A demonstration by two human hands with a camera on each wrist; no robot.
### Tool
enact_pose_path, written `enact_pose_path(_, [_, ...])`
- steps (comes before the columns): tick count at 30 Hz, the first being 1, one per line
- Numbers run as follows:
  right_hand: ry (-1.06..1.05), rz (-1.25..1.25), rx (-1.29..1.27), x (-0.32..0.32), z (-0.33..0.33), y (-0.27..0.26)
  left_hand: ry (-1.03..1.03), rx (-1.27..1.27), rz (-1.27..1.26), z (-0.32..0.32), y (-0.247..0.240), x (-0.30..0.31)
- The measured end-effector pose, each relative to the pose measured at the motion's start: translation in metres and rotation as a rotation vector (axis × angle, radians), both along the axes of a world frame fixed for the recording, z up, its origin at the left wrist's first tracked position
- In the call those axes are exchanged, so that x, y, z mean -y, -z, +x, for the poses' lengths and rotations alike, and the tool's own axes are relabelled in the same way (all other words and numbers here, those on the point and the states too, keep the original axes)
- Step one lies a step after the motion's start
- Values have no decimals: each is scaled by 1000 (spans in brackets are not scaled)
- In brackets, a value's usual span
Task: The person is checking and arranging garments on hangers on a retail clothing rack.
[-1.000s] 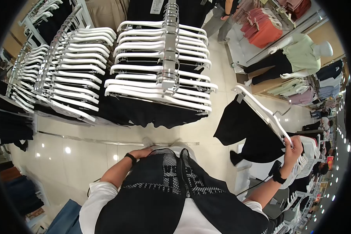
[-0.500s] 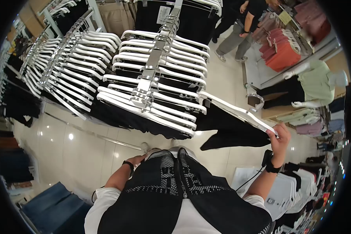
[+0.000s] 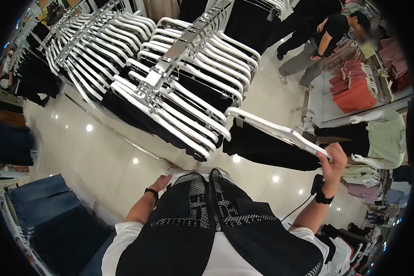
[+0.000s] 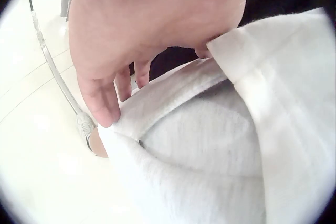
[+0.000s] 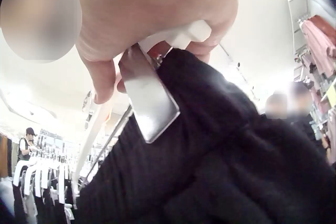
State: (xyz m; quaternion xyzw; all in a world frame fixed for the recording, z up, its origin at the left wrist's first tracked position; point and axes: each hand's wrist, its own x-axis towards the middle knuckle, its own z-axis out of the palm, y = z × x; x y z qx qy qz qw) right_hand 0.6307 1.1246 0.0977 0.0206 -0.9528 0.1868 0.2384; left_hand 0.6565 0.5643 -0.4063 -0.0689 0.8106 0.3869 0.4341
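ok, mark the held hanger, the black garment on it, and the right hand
white hanger (image 3: 273, 129): head view, middle of its bar.
black garment (image 3: 262, 148): head view, centre of fabric.
right hand (image 3: 334, 163): head view, its middle.

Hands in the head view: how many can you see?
2. The right hand grips the end of the white hanger carrying a black garment; the left hand touches the white shirt hem at the waist. Neither is hidden.

No text, label, brand or number can be read anywhere; the blocky pale marks on the black mesh vest (image 3: 202, 207) are illegible.
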Motion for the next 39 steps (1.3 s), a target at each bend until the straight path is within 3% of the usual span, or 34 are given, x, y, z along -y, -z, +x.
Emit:
enact_pose_path(6, [-101,-35,-52,28,-39,39,-100,186,-95,-2,-34,-21])
enact_pose_path(9, [-112,-83,-104,55,-62,50,-80,153,-87,11,-12,-14])
enact_pose_path(14, [-165,-187,-184,119,-116,58,-261,173,-66,28,-32,-14])
enact_pose_path(21, [-340,-68,-33,193,-174,80,-422,137,-5,70,-29,-2])
enact_pose_path(22, [-340,19,111,199,-176,81,-418,104,14,77,-30,1])
enact_pose_path(24, [-339,13,220,205,-179,88,-330,-52,17,112,34,20])
enact_pose_path(26, [-313,-5,289,208,-177,86,-305,29,-12,112,19,30])
enact_pose_path(29, [-327,-98,309,204,-175,88,-214,-70,-80,139,88,67])
enact_pose_path(32, [-285,-226,225,211,-165,80,303,-164,-81,127,61,100])
enact_pose_path(36, [-75,-212,-53,249,-131,57,210,-218,-145,130,73,135])
enact_pose_path(38, [-103,-285,-200,270,-108,68,44,-207,-133,134,93,162])
enact_pose_path(39, [-118,-321,-272,283,-98,74,28,-205,-153,126,78,171])
